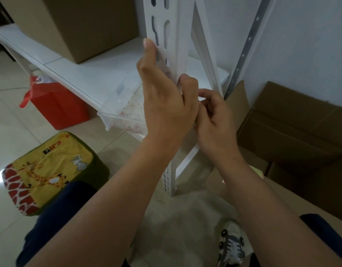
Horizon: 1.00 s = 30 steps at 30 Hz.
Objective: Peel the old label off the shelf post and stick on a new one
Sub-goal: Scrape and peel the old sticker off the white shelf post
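The left hand (164, 97) lay against the white shelf post (177, 45), its thumb stretched straight up the slotted face and its fingers curled round the post's edge, gripping it. The right hand (212, 116) sat just below and beside it, fingers bent in a pinch at the post; what it pinched was hidden behind the left hand, so the label could not be made out. A cardboard box (79, 26) stood on the shelf (100, 74) near its back edge. On the floor (4, 122) sat a red bag (56, 106) and a giraffe-print cushion (48, 170).
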Each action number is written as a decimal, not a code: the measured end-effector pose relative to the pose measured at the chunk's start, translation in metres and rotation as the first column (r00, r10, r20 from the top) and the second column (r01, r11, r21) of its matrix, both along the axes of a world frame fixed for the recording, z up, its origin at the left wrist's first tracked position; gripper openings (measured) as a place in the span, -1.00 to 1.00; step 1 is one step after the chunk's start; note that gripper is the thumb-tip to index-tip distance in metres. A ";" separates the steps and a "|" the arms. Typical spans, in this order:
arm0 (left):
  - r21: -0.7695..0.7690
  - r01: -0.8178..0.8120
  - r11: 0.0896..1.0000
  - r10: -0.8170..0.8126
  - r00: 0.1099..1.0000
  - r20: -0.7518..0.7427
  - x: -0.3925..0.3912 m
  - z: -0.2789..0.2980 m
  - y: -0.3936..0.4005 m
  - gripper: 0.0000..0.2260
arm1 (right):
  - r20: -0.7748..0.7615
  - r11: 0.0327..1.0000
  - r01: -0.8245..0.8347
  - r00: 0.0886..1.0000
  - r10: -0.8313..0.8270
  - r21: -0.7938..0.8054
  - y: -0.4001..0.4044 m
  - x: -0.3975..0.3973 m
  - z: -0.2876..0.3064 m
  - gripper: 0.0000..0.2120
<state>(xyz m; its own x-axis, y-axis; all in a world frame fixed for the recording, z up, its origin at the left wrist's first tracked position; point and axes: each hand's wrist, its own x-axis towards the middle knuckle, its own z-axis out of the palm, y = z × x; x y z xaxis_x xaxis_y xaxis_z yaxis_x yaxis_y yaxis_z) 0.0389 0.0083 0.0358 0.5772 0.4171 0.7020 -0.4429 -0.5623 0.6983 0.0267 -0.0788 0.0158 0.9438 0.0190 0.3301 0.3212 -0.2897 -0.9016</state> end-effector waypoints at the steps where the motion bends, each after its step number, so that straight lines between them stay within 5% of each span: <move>1: 0.003 -0.003 1.000 0.003 1.000 -0.005 0.001 0.000 0.000 -0.45 | 0.005 1.000 -0.001 1.000 0.001 0.000 0.000 0.000 0.000 -0.73; 23: 0.078 0.065 0.995 -0.065 0.998 -0.009 -0.001 -0.003 0.002 -0.36 | 0.027 1.000 -0.013 1.000 0.013 -0.002 -0.006 -0.003 -0.001 -0.76; 30: 0.108 0.044 0.993 -0.047 0.998 0.028 -0.006 -0.006 0.008 -0.33 | -0.036 0.994 -0.023 0.999 0.027 0.109 -0.004 0.000 0.009 -0.80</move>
<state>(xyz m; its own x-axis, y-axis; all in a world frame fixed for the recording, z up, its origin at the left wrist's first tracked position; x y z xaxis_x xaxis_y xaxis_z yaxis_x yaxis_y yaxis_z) 0.0331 0.0162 0.0302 0.5717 0.3124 0.7587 -0.4898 -0.6119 0.6210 0.0270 -0.0828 0.0251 0.9553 0.0084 0.2955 0.2921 -0.1816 -0.9390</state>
